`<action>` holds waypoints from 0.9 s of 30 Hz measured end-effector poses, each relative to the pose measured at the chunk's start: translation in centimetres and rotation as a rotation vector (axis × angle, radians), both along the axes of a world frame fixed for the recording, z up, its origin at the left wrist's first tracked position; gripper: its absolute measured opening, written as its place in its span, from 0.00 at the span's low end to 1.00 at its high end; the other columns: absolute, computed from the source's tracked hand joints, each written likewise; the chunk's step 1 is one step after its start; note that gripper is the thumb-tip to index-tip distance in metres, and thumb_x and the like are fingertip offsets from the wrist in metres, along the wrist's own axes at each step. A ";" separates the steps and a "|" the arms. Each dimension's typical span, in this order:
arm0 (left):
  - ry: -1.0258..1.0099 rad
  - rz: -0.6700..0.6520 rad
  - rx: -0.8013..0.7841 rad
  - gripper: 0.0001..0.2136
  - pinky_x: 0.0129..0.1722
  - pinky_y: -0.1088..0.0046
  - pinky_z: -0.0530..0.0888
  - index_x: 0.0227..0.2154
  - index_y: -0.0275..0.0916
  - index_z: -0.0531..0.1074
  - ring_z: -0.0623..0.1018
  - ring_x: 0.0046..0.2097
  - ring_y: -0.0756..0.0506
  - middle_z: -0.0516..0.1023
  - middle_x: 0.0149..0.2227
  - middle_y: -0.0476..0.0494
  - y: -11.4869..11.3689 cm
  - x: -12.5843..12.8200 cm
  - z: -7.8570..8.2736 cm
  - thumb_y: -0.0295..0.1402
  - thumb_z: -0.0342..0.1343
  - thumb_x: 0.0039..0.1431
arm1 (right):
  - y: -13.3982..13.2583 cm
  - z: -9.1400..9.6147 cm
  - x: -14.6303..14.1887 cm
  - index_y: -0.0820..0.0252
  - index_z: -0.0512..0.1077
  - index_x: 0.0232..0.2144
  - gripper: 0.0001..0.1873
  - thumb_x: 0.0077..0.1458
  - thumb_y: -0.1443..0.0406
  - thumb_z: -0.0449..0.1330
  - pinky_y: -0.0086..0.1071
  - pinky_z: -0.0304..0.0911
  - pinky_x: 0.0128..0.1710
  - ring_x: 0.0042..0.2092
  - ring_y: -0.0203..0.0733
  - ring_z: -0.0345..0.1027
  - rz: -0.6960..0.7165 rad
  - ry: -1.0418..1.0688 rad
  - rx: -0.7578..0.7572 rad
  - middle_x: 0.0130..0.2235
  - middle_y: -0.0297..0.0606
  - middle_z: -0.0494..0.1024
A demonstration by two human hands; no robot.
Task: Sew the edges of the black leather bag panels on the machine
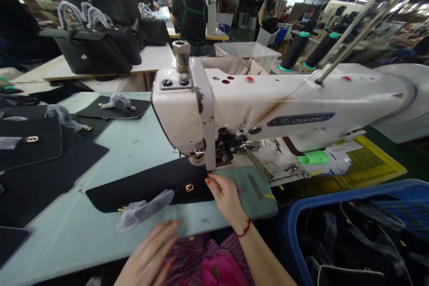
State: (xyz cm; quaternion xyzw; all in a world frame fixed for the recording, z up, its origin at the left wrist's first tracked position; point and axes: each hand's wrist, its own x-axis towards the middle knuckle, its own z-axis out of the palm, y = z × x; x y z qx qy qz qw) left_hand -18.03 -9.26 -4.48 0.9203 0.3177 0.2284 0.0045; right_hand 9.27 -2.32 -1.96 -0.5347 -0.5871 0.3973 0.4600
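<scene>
A black bag panel (161, 181) lies on the pale green sewing table (134, 143), its far edge under the head of a white sewing machine (241, 103). It bears a gold ring fitting (189, 187) and a handle wrapped in clear plastic (147, 210). With thumb and fingers closed at the panel's right end, my right hand (225, 194) grips it just below the presser foot area. My left hand (150, 252), slightly blurred, hovers over the table's front edge near the wrapped handle. Its fingers are stretched out and hold nothing.
More black panels with wrapped handles (115, 106) lie on the table's left side. At the lower right stands a blue basket (291, 232) of black pieces. Finished black handbags (90, 49) stand behind. Thread cones (295, 51) rise behind the machine. A person (191, 13) works beyond.
</scene>
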 end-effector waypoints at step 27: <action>-0.201 0.087 -0.070 0.12 0.60 0.52 0.65 0.45 0.40 0.69 0.74 0.56 0.40 0.75 0.54 0.37 10.8 3.6 3.3 0.35 0.57 0.60 | -0.5 1.5 -1.5 0.60 0.61 0.19 0.22 0.58 0.53 0.56 0.28 0.44 0.24 0.25 0.32 0.47 -0.060 0.150 -0.136 0.21 0.30 0.54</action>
